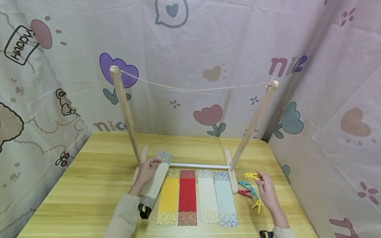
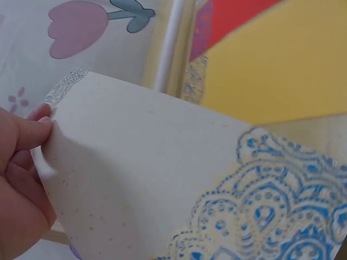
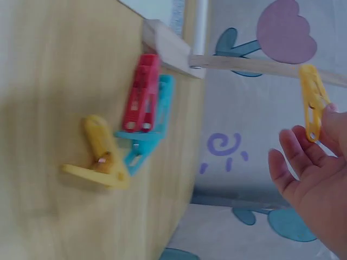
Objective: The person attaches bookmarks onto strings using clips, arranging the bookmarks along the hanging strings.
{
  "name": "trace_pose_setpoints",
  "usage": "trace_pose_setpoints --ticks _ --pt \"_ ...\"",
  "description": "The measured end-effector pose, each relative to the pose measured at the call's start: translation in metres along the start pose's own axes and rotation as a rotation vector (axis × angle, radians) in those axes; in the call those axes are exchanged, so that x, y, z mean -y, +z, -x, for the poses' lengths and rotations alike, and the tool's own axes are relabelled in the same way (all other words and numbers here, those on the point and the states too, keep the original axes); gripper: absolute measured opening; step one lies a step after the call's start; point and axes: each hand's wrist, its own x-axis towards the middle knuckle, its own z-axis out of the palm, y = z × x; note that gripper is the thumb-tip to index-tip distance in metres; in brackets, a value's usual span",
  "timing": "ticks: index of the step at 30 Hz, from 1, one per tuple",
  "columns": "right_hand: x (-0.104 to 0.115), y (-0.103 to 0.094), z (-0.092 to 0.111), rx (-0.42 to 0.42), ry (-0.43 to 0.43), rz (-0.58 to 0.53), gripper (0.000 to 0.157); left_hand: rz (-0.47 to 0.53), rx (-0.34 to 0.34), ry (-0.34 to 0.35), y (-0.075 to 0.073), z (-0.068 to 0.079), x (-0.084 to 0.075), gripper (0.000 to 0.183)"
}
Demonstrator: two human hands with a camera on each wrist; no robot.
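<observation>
Left hand [image 1: 146,174] pinches pale card [image 1: 157,180]: likely light, creasable; best held near 1-o'clock end. Right hand [image 1: 268,194] pinches yellow clip [image 3: 312,95].

A long off-white paper strip [image 1: 158,180], speckled tan, with blue lace-patterned bands at both ends, slants left of the head view's lower centre, its top end leaning right. The left hand [image 1: 146,172] pinches its left edge near the top. At lower right, a yellow plastic clothespin [image 1: 251,176] points left, one end pinched by the right hand [image 1: 268,193].
</observation>
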Motion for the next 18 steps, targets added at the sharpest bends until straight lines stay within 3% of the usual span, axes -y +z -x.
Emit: trace_pose_setpoints --ticks 5,10,18 --pt "0.008 -0.006 -0.013 0.027 -0.011 -0.008 0.030 0.013 -0.007 0.026 0.002 -0.003 -0.009 0.014" --pt "0.017 -0.012 -0.024 -0.002 -0.041 -0.027 0.028 0.024 -0.016 0.072 0.005 -0.007 -0.018 0.013" --pt "0.031 -0.022 -0.038 -0.055 -0.086 -0.119 0.030 0.067 -0.005 0.062 0.015 -0.015 -0.033 0.013"
